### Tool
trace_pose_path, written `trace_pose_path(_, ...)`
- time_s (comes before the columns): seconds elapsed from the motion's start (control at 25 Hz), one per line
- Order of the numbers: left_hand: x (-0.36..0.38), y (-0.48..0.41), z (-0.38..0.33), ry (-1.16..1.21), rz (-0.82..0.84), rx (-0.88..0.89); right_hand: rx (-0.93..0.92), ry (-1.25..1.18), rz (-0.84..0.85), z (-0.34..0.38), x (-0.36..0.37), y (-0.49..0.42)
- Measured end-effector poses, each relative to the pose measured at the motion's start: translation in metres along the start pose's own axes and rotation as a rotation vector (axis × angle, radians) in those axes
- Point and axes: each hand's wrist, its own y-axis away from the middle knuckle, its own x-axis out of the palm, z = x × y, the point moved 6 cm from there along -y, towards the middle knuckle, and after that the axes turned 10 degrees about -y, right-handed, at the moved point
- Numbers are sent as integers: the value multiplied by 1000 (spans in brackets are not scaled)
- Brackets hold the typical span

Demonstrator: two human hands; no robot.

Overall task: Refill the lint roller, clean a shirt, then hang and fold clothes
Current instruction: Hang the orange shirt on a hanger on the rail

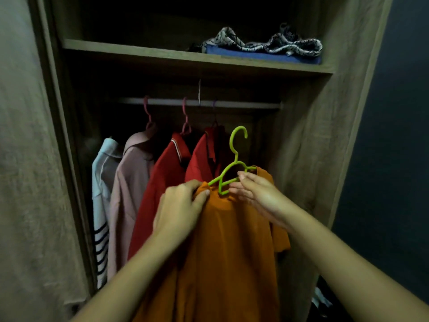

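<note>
An orange shirt [229,240] hangs from a green plastic hanger [234,159] that I hold up in front of an open wardrobe. My left hand [181,210] pinches the shirt's left shoulder at the collar. My right hand [257,191] grips the hanger's lower bar and the right side of the collar. The hanger's hook points up, below and in front of the metal rail [243,104], not on it.
On the rail hang two red shirts [167,182], a pink shirt [130,182] and a white striped one [102,194] on pink and purple hangers. A shelf [162,54] above carries folded blue cloth and a patterned garment [262,44]. Wardrobe walls stand close on both sides.
</note>
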Motion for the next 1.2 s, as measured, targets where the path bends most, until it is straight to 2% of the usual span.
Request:
trace_pose_path(0.16,9,-12,-31,-7,48,35,-84,-299,-106,9,-5,-17)
trace_pose_path(0.32,22,-29,-59,28,244,210,-213,-449,-175,25,-24,-46)
trace_pose_path(0.4,27,-38,-63,195,292,249,-230,-389,-192,34,-32,-67)
trace_pose_path(0.44,28,-50,-59,254,236,221,-239,-351,-195,38,-37,-80)
trace_pose_path(0.48,30,-68,-49,268,113,185,-247,-331,-196,42,-43,-94)
trace_pose_path(0.56,36,-106,-27,124,-76,85,-243,-288,-227,49,-55,-123)
trace_pose_path(0.64,57,-137,-3,-39,3,-47,-220,-237,-255,57,-64,-148)
trace_pose_path(0.76,87,-157,1,3,143,-107,-192,-186,-270,67,-73,-182)
trace_pose_path(0.96,96,-163,-4,98,47,-53,-220,-134,-269,72,-86,-224)
trace_pose_path(1.2,96,-163,-11,38,30,-23,-220,-119,-259,67,-92,-246)
